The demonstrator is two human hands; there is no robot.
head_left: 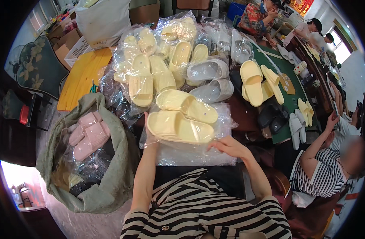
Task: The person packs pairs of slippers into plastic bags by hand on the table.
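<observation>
A pair of pale yellow slippers (180,126) lies side by side in front of me, with clear plastic glinting over it. My left hand (150,137) grips the pair at its left end, its fingers partly hidden behind the slippers. At the right end, the bent fingers of my right hand (229,147) pinch the edge of the clear plastic bag around the slippers. Flat clear plastic bags (190,156) lie beneath the pair, close to my lap. Just beyond, a heap of bagged slippers (140,85), mostly yellow with some greyish ones, covers the table.
On my left stands a grey-green sack (122,175) holding bagged pink slippers (91,133). A yellow wooden board (81,85) lies behind it. To the right, loose yellow slippers (252,83) and black slippers (273,118) rest by a green mat (284,137). A person in stripes (320,171) sits close by.
</observation>
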